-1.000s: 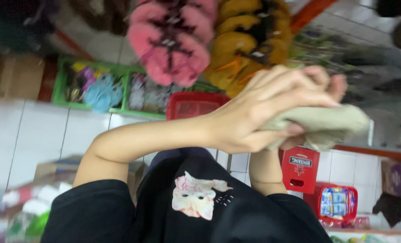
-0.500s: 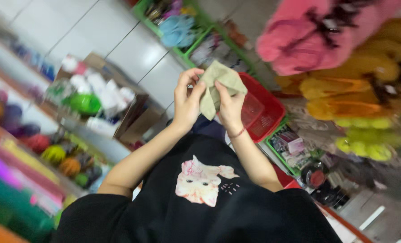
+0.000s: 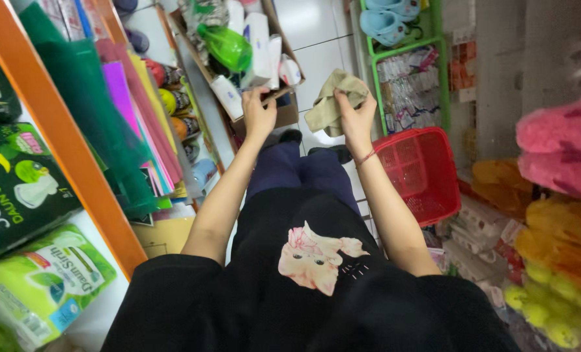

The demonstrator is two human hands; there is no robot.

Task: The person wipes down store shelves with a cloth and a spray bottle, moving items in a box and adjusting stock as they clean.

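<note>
The right hand [image 3: 354, 117] holds a small beige cloth [image 3: 333, 104] in front of the body, above the white tiled floor [image 3: 323, 39]. Its grip is closed on the upper edge of the cloth, and the rest of the cloth hangs down in folds to the left of the hand, so its full shape is hard to see. The left hand [image 3: 259, 112] is raised beside it, a little apart from the cloth. Its fingers are curled, but I cannot tell if they hold anything, because the fingertips overlap the cardboard box [image 3: 284, 111] of white packages behind them. A red plastic basket [image 3: 421, 173] stands on the floor, just right of the right forearm; its lower part is cut by the arm.
</note>
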